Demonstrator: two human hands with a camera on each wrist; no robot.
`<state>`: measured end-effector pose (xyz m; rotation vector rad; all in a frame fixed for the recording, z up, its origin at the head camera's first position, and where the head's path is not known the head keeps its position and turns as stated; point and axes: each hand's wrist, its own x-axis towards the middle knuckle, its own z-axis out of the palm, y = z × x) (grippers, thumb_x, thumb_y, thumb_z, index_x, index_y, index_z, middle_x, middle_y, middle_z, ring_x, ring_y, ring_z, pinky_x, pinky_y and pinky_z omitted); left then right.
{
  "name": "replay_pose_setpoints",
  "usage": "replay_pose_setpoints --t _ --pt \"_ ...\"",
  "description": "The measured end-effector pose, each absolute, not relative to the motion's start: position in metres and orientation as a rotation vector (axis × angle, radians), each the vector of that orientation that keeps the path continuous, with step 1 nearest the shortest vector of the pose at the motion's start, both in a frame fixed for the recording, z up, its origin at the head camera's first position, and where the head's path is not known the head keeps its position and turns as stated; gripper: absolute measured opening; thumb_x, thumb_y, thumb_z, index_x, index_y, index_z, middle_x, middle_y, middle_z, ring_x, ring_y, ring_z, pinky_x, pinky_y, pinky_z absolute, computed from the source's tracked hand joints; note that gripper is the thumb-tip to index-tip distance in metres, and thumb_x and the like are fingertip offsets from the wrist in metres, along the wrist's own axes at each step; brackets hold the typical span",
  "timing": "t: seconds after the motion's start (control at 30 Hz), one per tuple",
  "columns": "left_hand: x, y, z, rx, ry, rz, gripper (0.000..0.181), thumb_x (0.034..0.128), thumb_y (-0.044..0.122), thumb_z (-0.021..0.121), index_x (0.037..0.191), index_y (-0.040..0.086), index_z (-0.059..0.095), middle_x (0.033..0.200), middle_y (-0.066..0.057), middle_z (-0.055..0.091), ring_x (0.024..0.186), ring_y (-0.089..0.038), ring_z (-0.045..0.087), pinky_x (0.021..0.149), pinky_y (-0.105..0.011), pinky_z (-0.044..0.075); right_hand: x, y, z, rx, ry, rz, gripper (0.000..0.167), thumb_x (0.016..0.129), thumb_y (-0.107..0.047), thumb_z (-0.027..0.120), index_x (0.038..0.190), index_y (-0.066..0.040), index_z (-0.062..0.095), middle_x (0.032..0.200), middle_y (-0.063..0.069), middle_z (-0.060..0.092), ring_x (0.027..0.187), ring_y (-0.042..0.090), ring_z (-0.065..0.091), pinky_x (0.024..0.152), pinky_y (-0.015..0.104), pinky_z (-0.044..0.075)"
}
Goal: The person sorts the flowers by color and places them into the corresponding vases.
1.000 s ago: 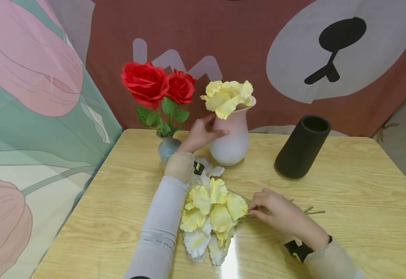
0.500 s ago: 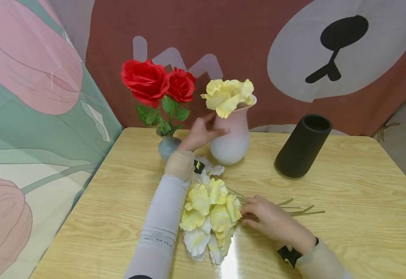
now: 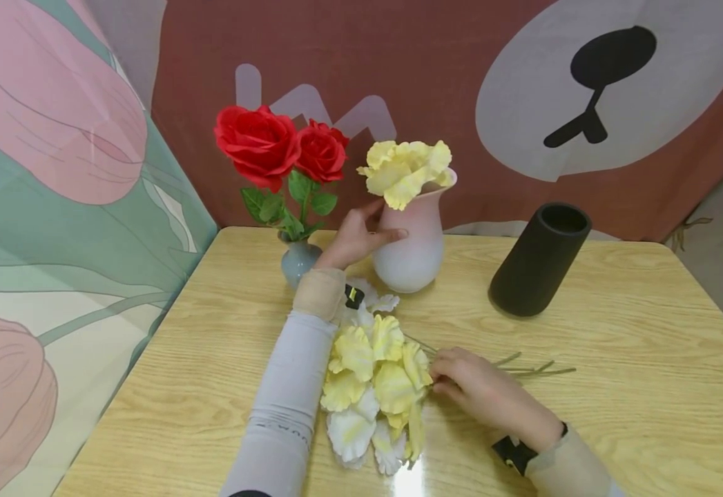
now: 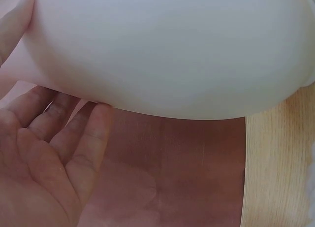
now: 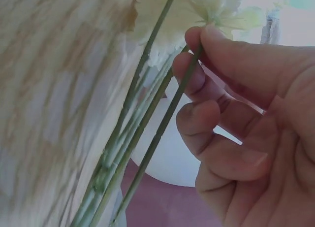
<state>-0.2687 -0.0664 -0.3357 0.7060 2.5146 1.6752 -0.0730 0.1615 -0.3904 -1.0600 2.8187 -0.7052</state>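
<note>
My left hand (image 3: 357,239) holds the pink-and-white vase (image 3: 408,255) from its left side, thumb across the front, fingers behind; the left wrist view shows the fingers against the vase (image 4: 172,49). A yellow flower (image 3: 406,170) stands in its mouth. On the table lies a pile of yellow and white flowers (image 3: 393,386). My right hand (image 3: 482,390) is at their stems; in the right wrist view its thumb and index finger pinch one green stem (image 5: 165,121) just below a pale bloom, beside several other stems (image 5: 106,168).
Two red roses (image 3: 258,146) stand in a small blue-grey vase (image 3: 299,262) left of my left hand. A black vase (image 3: 538,262) stands at the back right of the wooden table (image 3: 641,331). Printed cloths hang behind and at the left.
My right hand has moved left along the stems to just below the blooms. The lower yellow petals and stem ends have shifted slightly. My left hand stays at the vase.
</note>
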Motion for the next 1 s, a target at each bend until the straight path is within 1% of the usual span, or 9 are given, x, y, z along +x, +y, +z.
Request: replay_pose_setpoints --t 0.03,0.13,0.47,0.63,0.73,0.8,0.87,0.93,1.0 --pt "-0.269 -0.066 -0.336 0.709 2.515 1.677 0.071 0.0852 0.029 0.08 0.147 0.013 0.049 0.141 -0.003 0.058 0.118 -0.018 0.057 0.1 -0.037 0.051 -0.073 0.162 -0.39 -1.06 2.81 -0.722 0.017 0.087 -0.009 0.073 0.082 -0.02 0.061 0.082 -0.013 0.054 0.076 0.001 0.048 0.065 0.023 0.047" --pt "-0.269 -0.066 -0.336 0.702 2.515 1.673 0.072 0.085 0.03 0.08 0.147 0.013 0.049 0.141 -0.002 0.058 0.118 -0.018 0.057 0.1 -0.038 0.051 -0.074 0.165 -0.387 -1.061 2.796 -0.761 0.018 0.088 -0.008 0.072 0.082 -0.02 0.06 0.081 -0.013 0.053 0.073 -0.001 0.047 0.062 0.02 0.045" --pt "-0.269 -0.067 -0.337 0.716 2.554 1.64 0.072 0.0855 0.031 0.08 0.148 0.012 0.048 0.144 -0.003 0.056 0.12 -0.018 0.057 0.102 -0.036 0.05 -0.074 0.171 -0.38 -1.12 2.801 -0.906 0.016 0.087 -0.003 0.07 0.087 -0.017 0.062 0.081 -0.012 0.055 0.074 -0.001 0.048 0.063 0.021 0.047" --pt "-0.269 -0.067 -0.335 0.725 2.545 1.652 0.071 0.0861 0.029 0.079 0.148 0.012 0.048 0.144 -0.003 0.056 0.119 -0.018 0.057 0.101 -0.037 0.051 -0.075 0.171 -0.376 -1.124 2.877 -0.961 0.032 0.083 0.015 0.066 0.087 -0.016 0.062 0.083 -0.012 0.055 0.076 0.001 0.049 0.063 0.022 0.048" --pt "-0.269 -0.067 -0.335 0.721 2.552 1.648 0.071 0.0863 0.029 0.079 0.148 0.012 0.048 0.143 -0.003 0.056 0.118 -0.018 0.058 0.101 -0.037 0.051 -0.075 0.172 -0.373 -1.119 2.911 -0.99 0.043 0.074 0.025 0.058 0.086 -0.017 0.06 0.082 -0.013 0.052 0.076 0.001 0.046 0.062 0.021 0.044" --pt "-0.269 -0.066 -0.335 0.72 2.557 1.642 0.07 0.0864 0.028 0.079 0.147 0.011 0.049 0.143 -0.004 0.057 0.118 -0.018 0.058 0.101 -0.037 0.051 -0.075 0.173 -0.371 -1.115 2.913 -1.022 0.046 0.071 0.027 0.053 0.083 -0.017 0.057 0.081 -0.012 0.047 0.074 0.0 0.042 0.06 0.019 0.039" --pt "-0.269 -0.066 -0.335 0.716 2.561 1.638 0.07 0.0863 0.028 0.079 0.147 0.011 0.049 0.142 -0.004 0.057 0.116 -0.018 0.058 0.099 -0.036 0.051 -0.075 0.174 -0.369 -1.113 2.902 -1.087 0.048 0.073 0.028 0.053 0.083 -0.019 0.058 0.081 -0.013 0.048 0.073 0.0 0.041 0.059 0.018 0.038" --pt "-0.269 -0.066 -0.335 0.714 2.563 1.638 0.07 0.0861 0.028 0.079 0.147 0.011 0.049 0.141 -0.004 0.058 0.115 -0.019 0.059 0.098 -0.035 0.051 -0.075 0.175 -0.367 -1.111 2.889 -1.153 0.046 0.078 0.024 0.058 0.085 -0.021 0.06 0.081 -0.013 0.05 0.073 -0.001 0.042 0.059 0.018 0.04" --pt "-0.269 -0.066 -0.336 0.714 2.564 1.641 0.07 0.0861 0.028 0.079 0.147 0.011 0.049 0.141 -0.005 0.058 0.114 -0.018 0.059 0.097 -0.035 0.052 -0.074 0.176 -0.364 -1.097 2.876 -1.218 0.045 0.08 0.021 0.062 0.09 -0.023 0.063 0.084 -0.014 0.054 0.074 -0.001 0.046 0.061 0.019 0.044"
